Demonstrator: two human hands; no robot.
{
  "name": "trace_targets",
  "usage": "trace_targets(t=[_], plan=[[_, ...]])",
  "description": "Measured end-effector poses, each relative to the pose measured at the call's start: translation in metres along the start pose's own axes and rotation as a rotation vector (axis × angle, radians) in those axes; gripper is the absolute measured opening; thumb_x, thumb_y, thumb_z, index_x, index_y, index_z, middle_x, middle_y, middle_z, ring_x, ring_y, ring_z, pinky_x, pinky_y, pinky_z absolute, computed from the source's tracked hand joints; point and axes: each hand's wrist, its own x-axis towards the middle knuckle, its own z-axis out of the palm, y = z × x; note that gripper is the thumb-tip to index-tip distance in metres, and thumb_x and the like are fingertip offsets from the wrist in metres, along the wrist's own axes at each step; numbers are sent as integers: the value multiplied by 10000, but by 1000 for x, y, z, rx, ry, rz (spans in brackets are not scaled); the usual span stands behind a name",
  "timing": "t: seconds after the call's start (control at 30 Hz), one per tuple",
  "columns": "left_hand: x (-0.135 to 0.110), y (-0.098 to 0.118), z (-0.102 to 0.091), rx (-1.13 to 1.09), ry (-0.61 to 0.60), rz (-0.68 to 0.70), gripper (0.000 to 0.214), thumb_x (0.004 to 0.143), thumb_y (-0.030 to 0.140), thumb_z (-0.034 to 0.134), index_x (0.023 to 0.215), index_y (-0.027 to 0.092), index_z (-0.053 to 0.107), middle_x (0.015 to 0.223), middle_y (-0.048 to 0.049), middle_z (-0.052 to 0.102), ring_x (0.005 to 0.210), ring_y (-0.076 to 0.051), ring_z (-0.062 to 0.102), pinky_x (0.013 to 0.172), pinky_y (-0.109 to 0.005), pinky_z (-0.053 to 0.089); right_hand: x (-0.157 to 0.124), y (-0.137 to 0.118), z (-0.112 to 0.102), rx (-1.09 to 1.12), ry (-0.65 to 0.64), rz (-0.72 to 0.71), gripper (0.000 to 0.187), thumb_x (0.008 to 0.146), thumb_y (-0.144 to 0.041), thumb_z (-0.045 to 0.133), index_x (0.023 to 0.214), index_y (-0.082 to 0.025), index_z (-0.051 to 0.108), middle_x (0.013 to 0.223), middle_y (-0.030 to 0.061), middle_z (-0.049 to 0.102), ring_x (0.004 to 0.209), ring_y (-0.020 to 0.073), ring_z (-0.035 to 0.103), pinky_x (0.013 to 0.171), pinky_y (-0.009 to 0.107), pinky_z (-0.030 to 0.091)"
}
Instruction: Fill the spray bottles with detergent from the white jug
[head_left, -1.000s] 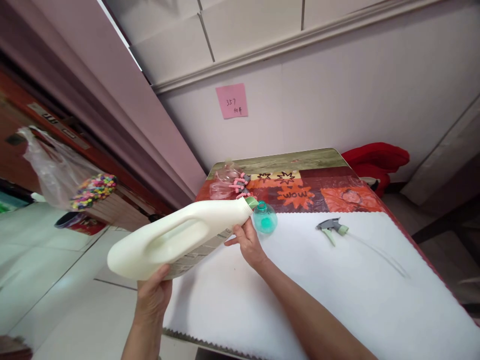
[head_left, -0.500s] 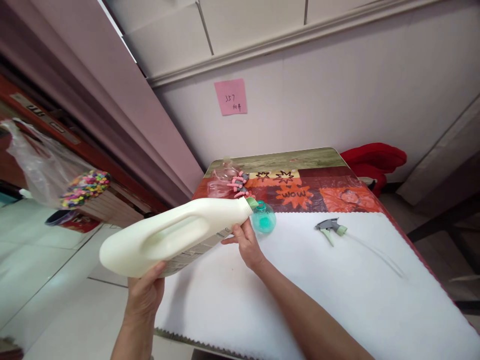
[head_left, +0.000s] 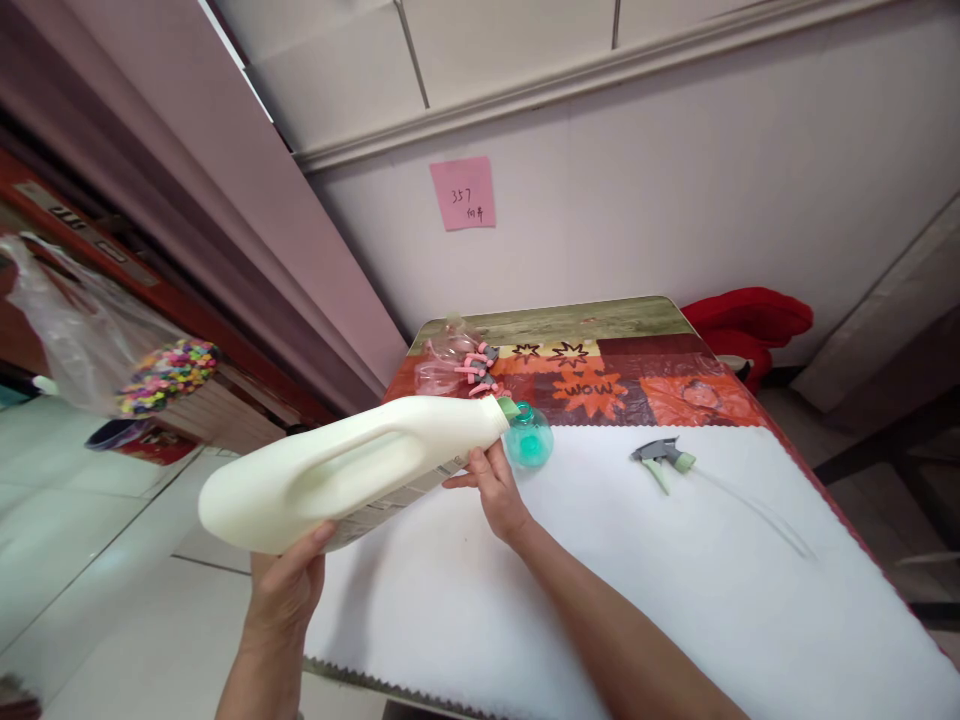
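A large cream detergent jug [head_left: 352, 460] with a moulded handle lies tilted almost level in the air, its neck to the right. Under its base, my left hand [head_left: 289, 575] grips the jug, thumb on the near side. My right hand [head_left: 491, 485] holds it from below near the neck. The jug's green spout [head_left: 509, 408] is at the mouth of a clear teal spray bottle [head_left: 531, 445], which stands on the white cloth; whether they touch I cannot tell. Green colour shows inside the bottle. To the right lies a grey and green trigger sprayer [head_left: 663, 458] with its tube.
Clear spray bottles with pink and grey trigger heads [head_left: 478, 368] lie at the table's back left. A white cloth [head_left: 600, 560] covers the near part of the table. A plastic bag of colourful pieces [head_left: 169, 378] hangs at left; a red object [head_left: 750, 315] is behind the table at right.
Almost nothing differs. Both hands keep the jug tilted at the spray bottle, and the view has shifted very slightly.
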Motion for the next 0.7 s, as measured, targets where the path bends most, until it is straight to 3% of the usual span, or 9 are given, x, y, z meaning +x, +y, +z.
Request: trace_targets(t=[0.7], plan=[[0,4,-4,27,-18,3,712,542,248,897,1215,273,664,1277,-42,692,1344,-339,516,1170,-506,370,0,-1,1,-4,4,-3,548,917,-559,565,1360,-264,432,1230,79,578,1116,239,622,735,390,664]])
